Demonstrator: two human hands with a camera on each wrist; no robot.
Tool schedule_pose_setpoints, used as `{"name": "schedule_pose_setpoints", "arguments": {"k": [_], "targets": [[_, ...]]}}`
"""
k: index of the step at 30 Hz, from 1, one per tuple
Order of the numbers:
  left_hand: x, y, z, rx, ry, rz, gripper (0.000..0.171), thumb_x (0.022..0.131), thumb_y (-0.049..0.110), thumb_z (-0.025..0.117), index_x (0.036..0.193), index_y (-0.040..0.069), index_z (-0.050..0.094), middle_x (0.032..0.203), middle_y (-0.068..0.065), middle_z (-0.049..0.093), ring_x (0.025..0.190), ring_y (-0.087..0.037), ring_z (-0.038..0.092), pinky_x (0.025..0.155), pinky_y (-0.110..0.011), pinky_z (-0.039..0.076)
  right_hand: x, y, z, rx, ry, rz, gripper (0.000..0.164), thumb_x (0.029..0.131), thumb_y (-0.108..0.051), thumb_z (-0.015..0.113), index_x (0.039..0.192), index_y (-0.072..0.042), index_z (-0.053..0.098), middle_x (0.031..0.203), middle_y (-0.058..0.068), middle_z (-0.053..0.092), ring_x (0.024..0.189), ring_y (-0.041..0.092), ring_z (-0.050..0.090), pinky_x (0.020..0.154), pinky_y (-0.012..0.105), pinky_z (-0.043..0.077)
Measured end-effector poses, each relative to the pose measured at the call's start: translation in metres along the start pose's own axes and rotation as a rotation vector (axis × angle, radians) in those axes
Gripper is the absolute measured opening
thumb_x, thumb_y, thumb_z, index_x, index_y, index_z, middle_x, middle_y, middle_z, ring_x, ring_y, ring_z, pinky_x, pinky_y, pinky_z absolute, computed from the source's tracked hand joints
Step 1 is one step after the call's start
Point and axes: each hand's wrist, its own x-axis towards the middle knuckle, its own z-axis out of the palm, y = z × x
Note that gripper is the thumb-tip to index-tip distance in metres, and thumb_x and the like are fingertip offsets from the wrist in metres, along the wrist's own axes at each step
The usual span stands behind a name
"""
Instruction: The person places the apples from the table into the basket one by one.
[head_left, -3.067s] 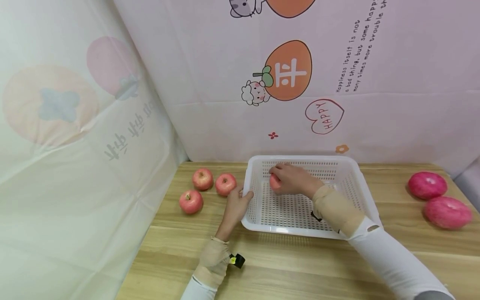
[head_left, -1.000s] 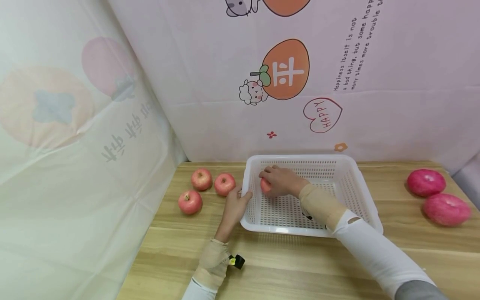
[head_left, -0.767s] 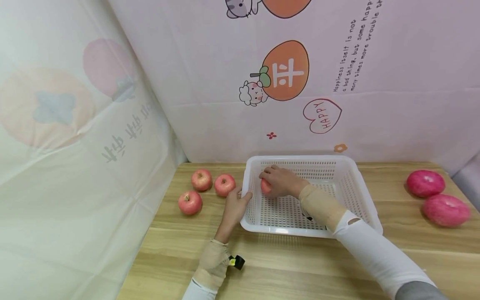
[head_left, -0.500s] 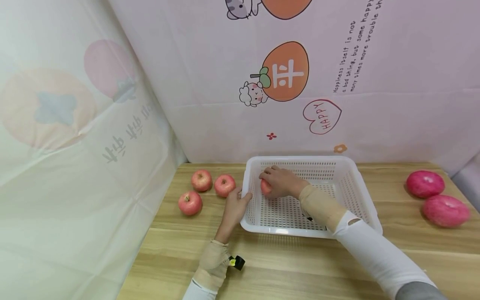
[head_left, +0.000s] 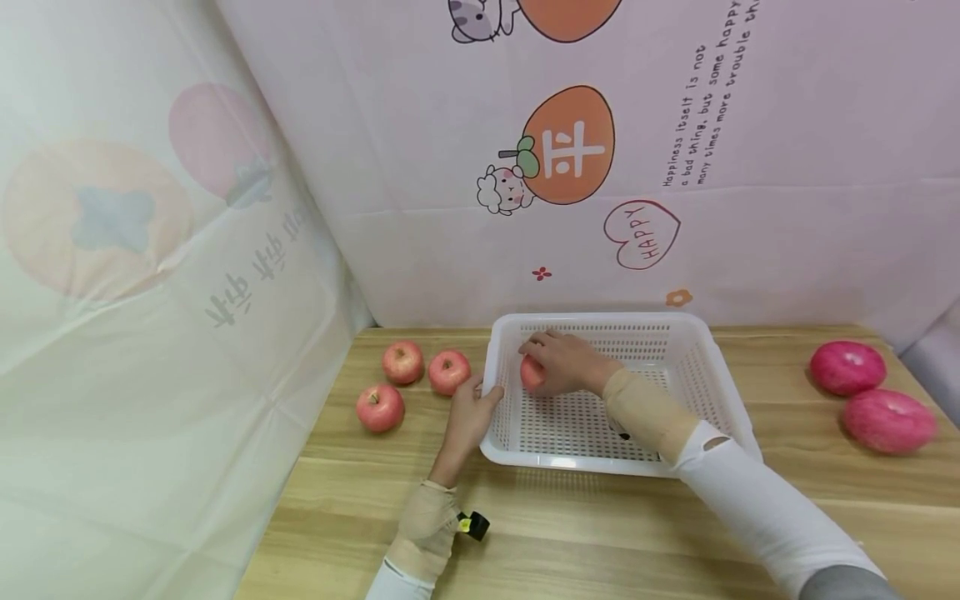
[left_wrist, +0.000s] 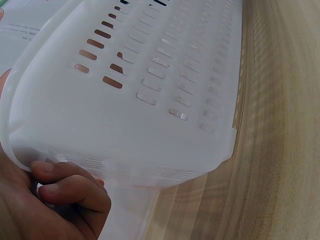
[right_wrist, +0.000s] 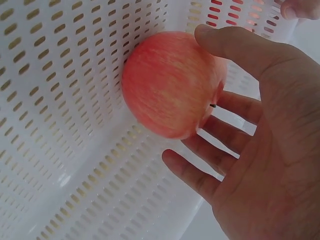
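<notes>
A white perforated plastic basket (head_left: 558,461) stands on the table. My left hand (head_left: 469,412) grips its left rim; the left wrist view shows curled fingers (left_wrist: 75,190) at the basket's edge. My right hand (head_left: 567,364) reaches inside, near the left end, and holds a red apple (head_left: 532,373) low in the basket. In the right wrist view, the thumb lies on one side of this apple (right_wrist: 167,85) and the fingers on the other, with the little finger off it. The short stem points toward the palm.
Three red apples (head_left: 379,407) stand on the wooden table (head_left: 337,508) left of the basket. To its right lie two larger pink-red oval fruits (head_left: 889,422). A printed cloth (head_left: 420,250) hangs behind the table, and another covers the left side.
Since about three seconds ago my right hand has moved the apple left, closer to the basket's left wall. Over the last second it has hardly moved. The left hand stays on the rim.
</notes>
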Motion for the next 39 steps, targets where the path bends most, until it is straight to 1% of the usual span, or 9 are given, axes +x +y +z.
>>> {"name": "schedule_pose_setpoints", "arguments": {"k": [6,10,15,18,25,29,34,37,39], "targets": [[0.000,-0.002,0.000,0.013,0.007,-0.001,0.037,0.099,0.014,0.063,0.131,-0.005,0.067,0.110,-0.032,0.076,0.090,-0.032,0.079,0.070,-0.038,0.066,-0.006,0.002,-0.006,-0.001,0.022,-0.004,0.072,0.090,-0.045,0.080,0.150,-0.012,0.059,0.150,0.014,0.059,0.138,0.036,0.055,0.115,0.056,0.049],[0.001,-0.002,0.000,0.014,0.007,0.000,0.038,0.099,0.014,0.064,0.131,-0.006,0.067,0.110,-0.033,0.075,0.092,-0.034,0.079,0.071,-0.039,0.066,-0.009,0.003,-0.009,0.011,0.023,0.007,0.071,0.090,-0.046,0.080,0.150,-0.013,0.059,0.152,0.013,0.058,0.139,0.036,0.055,0.116,0.057,0.048],[0.000,-0.001,0.000,0.012,0.007,-0.012,0.040,0.099,0.015,0.063,0.133,-0.005,0.066,0.111,-0.033,0.075,0.095,-0.039,0.078,0.072,-0.039,0.066,-0.012,0.007,-0.012,-0.037,0.049,0.000,0.064,0.090,-0.040,0.079,0.146,-0.014,0.063,0.149,0.012,0.061,0.138,0.036,0.057,0.116,0.055,0.048],[0.000,0.000,-0.001,0.016,0.010,-0.016,0.040,0.099,0.016,0.063,0.133,-0.005,0.066,0.111,-0.032,0.075,0.096,-0.040,0.078,0.072,-0.039,0.066,-0.014,0.010,-0.014,-0.059,0.068,0.000,0.060,0.091,-0.038,0.079,0.143,-0.013,0.065,0.148,0.012,0.063,0.137,0.036,0.058,0.116,0.055,0.049],[-0.001,0.001,0.000,0.027,0.009,-0.013,0.040,0.099,0.016,0.063,0.133,-0.006,0.066,0.111,-0.032,0.076,0.096,-0.039,0.078,0.072,-0.038,0.066,-0.026,0.018,-0.018,-0.042,0.084,-0.007,0.060,0.092,-0.037,0.079,0.144,-0.011,0.064,0.149,0.014,0.061,0.140,0.039,0.057,0.116,0.059,0.047],[-0.001,0.002,0.000,0.027,0.009,-0.023,0.040,0.099,0.016,0.063,0.133,-0.006,0.066,0.111,-0.031,0.076,0.095,-0.037,0.078,0.072,-0.038,0.066,-0.032,0.021,-0.021,-0.048,0.099,-0.026,0.058,0.093,-0.035,0.078,0.143,-0.010,0.064,0.147,0.015,0.062,0.138,0.040,0.058,0.115,0.060,0.048],[-0.001,0.002,0.001,0.030,0.007,-0.033,0.041,0.100,0.017,0.063,0.134,-0.005,0.065,0.110,-0.031,0.076,0.094,-0.036,0.079,0.072,-0.039,0.066,-0.038,0.024,-0.022,-0.064,0.134,-0.041,0.059,0.091,-0.035,0.080,0.142,-0.010,0.064,0.144,0.014,0.064,0.135,0.039,0.060,0.112,0.058,0.051],[0.000,0.001,0.001,0.036,0.012,-0.035,0.041,0.099,0.017,0.064,0.133,-0.005,0.066,0.107,-0.029,0.077,0.090,-0.032,0.078,0.070,-0.038,0.066,-0.043,0.026,-0.022,-0.075,0.155,-0.049,0.060,0.090,-0.036,0.082,0.141,-0.009,0.065,0.143,0.014,0.065,0.133,0.039,0.061,0.110,0.058,0.052],[0.000,0.001,0.001,0.038,0.015,-0.034,0.040,0.099,0.017,0.064,0.133,-0.005,0.066,0.106,-0.028,0.077,0.088,-0.029,0.078,0.070,-0.038,0.066,-0.045,0.027,-0.023,-0.085,0.153,-0.038,0.061,0.090,-0.038,0.082,0.142,-0.010,0.065,0.143,0.014,0.064,0.133,0.038,0.061,0.110,0.057,0.053]]}}
